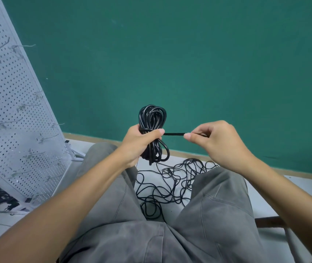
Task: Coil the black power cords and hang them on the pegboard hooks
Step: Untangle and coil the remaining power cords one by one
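the left hand (139, 144) is gripping the upright coiled cord (153, 133) around its middle. the right hand (215, 141) is pinching a black strap (174, 134) running sideways from the coil. the pegboard (15, 114) is standing left, nearer the left hand; 1 tangled cord (170, 185) is lying on the floor.

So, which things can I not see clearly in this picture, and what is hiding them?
- Head view: the middle of the coiled cord is covered by the left hand.
- Head view: the strap end disappears inside the right hand; its tip is hidden.
- Head view: the loose cords on the floor run under the grey trouser legs; their plugs are too small to tell.
- Head view: the pegboard is cut off by the left edge.
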A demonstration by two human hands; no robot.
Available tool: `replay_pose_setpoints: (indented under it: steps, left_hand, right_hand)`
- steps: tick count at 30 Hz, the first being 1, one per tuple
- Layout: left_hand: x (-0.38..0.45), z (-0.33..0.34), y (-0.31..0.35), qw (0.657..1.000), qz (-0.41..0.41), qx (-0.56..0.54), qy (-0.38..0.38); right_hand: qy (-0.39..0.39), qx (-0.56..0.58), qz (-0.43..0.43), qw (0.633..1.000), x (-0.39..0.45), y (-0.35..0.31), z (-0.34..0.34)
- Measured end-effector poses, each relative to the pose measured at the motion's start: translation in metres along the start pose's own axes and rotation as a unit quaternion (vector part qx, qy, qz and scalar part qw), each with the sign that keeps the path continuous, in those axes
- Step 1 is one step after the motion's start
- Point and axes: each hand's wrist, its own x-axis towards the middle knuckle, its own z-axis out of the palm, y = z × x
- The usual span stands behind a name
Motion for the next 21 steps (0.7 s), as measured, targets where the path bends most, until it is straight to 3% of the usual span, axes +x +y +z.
replay_pose_setpoints:
  steps: [4, 9, 14, 18, 21]
  left_hand:
    - [0.012, -0.003, -0.007, 0.987, 0.038, 0.141, -0.061]
    - [0.020, 0.004, 0.008, 0.949, 0.039, 0.244, -0.194]
    - [0.023, 0.028, 0.016, 0.905, 0.025, 0.364, -0.220]
    - [0.018, 0.038, 0.019, 0.889, 0.037, 0.388, -0.240]
    - [0.009, 0.039, 0.023, 0.878, 0.077, 0.380, -0.279]
  right_hand:
    - [-0.033, -0.081, -0.054, 0.995, 0.004, -0.010, -0.006]
    - [-0.059, -0.140, -0.125, 0.981, 0.022, -0.027, -0.016]
    - [-0.108, -0.159, -0.169, 0.967, 0.048, -0.047, -0.022]
    - [-0.192, -0.167, -0.157, 0.954, 0.070, -0.051, -0.029]
    - [-0.268, -0.109, -0.101, 0.952, 0.080, -0.052, -0.036]
